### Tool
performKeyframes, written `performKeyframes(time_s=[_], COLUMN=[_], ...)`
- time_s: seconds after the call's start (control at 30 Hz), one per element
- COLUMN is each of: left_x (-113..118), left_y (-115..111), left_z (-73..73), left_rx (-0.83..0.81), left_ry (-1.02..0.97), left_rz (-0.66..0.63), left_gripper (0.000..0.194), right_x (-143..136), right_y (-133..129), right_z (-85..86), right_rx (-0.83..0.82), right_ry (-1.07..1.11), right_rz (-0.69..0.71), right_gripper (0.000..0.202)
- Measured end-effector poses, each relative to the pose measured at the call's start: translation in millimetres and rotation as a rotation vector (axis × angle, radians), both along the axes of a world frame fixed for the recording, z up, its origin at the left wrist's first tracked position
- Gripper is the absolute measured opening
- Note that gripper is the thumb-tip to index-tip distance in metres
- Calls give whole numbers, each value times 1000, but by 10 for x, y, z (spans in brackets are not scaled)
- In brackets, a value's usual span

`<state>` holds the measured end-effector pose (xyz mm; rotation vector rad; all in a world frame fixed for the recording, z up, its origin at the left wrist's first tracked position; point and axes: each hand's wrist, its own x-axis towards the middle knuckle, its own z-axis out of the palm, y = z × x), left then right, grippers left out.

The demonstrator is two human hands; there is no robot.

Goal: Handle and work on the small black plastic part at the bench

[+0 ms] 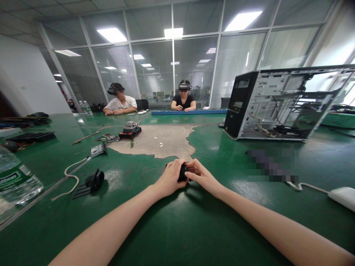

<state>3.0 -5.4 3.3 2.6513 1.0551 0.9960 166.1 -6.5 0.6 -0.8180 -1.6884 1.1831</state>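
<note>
Both hands meet at the middle of the green table (177,229), around a small black part (182,173) whose kind I cannot make out. My left hand (169,179) is closed over its left side, palm down. From the right, my right hand (204,176) pinches it between thumb and fingers. Much of the part is hidden by the fingers. Off to the left lies a black plastic piece with long prongs (94,180). Beyond the hands, a bare tan patch (174,138) shows in the green surface.
An open computer case (241,107) stands at the right. A heat sink with fan (131,129), a circuit board (108,137) and a metal bracket (98,149) lie left of centre. A water bottle (16,177) is at left, a white cabled device (344,197) at right. Two people sit opposite.
</note>
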Motion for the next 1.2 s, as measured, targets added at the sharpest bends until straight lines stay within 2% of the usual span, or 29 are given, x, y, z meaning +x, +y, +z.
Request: performKeyframes(time_s=[0.23, 0.53, 0.67, 0.83, 1.07, 1.2], left_x=[1, 3, 2, 0, -3, -1], left_y=[28, 39, 42, 46, 48, 52], left_z=[-22, -35, -36, -42, -46, -47], left_rx=[-14, -13, -12, -10, -9, -8], left_ry=[-18, -29, -33, -26, -19, -25], left_rz=[-5, -3, -9, -4, -6, -3], left_gripper=[55, 55, 55, 54, 56, 56], right_x=[-4, 10, -3, -3, 10, -1], right_y=[78, -14, 4, 33, -17, 1], right_z=[-85, 21, 1, -27, 24, 16], right_rx=[-14, -7, -28, -35, -14, -21], right_ry=[-17, 26, 30, -5, 46, 44], right_rz=[-47, 31, 7, -29, 47, 30], right_gripper=[25, 23, 20, 28, 26, 21])
